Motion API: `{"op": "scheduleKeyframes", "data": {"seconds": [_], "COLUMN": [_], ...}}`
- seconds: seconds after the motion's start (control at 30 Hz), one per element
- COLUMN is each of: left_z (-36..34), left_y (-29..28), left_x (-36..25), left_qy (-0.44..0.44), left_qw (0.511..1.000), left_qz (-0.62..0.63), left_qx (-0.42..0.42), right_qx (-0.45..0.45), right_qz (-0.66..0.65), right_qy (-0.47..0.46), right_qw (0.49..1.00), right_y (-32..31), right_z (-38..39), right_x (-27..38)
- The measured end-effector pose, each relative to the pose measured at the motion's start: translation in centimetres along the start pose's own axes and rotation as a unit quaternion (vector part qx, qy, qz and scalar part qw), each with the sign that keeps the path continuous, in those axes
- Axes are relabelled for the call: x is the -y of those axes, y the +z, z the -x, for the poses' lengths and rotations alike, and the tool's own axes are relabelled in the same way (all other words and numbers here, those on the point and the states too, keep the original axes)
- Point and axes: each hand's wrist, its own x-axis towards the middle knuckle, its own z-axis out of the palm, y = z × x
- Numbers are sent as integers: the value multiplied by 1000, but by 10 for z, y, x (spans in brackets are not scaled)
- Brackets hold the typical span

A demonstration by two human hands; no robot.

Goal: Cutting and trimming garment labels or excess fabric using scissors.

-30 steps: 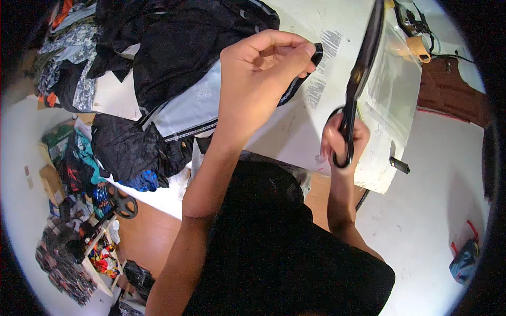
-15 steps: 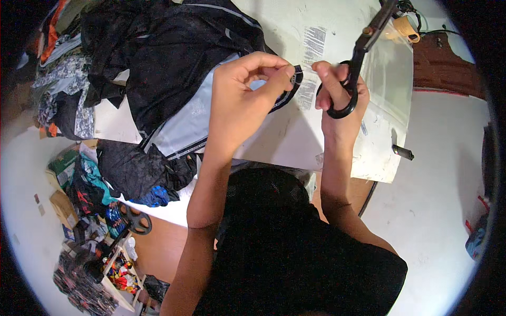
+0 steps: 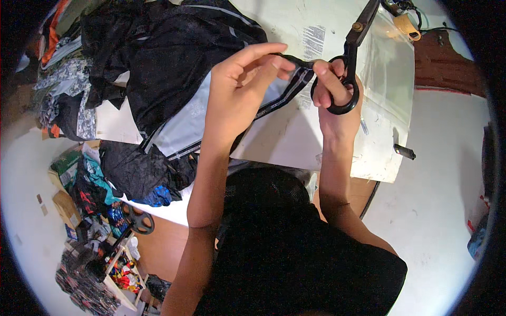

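My left hand [image 3: 240, 92] holds the dark edge band [image 3: 298, 66] of a black garment [image 3: 168, 68] near the top of its loosely curled fingers. Part of that garment shows a light grey panel [image 3: 179, 121] bordered by black trim. My right hand [image 3: 337, 121] grips black scissors [image 3: 358, 32] by the handles, blades pointing up and away, while its fingertips meet the other end of the lifted band. Both hands are over the white table [image 3: 269, 147]; whether the band is pinched tightly on the right is hard to tell.
Camouflage fabric [image 3: 63, 79] lies at the left, with dark crumpled clothing [image 3: 132, 168] below it. A wooden rack [image 3: 113, 284] stands lower left. Clear plastic sheet [image 3: 387, 84], a small black object [image 3: 403, 150] and a tan cup-like item [image 3: 406, 27] are at the right.
My right hand has risen with the scissors and moved beside my left hand at the band. The band is now stretched between them, and my left fingers have loosened and spread slightly.
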Motion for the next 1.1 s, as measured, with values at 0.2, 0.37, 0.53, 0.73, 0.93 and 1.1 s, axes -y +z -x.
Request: {"op": "scheduleKeyframes", "data": {"seconds": [0.2,0.37,0.53,0.73,0.93,1.1], "left_z": [-10,-28,-29,-23,-13,-27], "left_y": [-2,-6,-6,-1,-20,-30], "left_x": [24,36,35,60,78,87], "left_qy": [114,229,100,163,207,250], "left_qw": [978,923,950,884,756,740], "left_qz": [-176,-307,-286,-429,-599,-590], "left_qx": [14,40,75,87,164,205], "right_qx": [-13,-35,-70,-3,44,29], "right_qz": [-68,37,224,231,239,232], "right_qy": [40,1,-32,-34,-2,-8], "right_qw": [997,999,972,972,970,972], "right_y": [-5,-11,-51,-80,-71,-69], "right_z": [-3,-5,-5,-3,11,9], "right_x": [-2,-6,-12,-39,-60,-57]}}
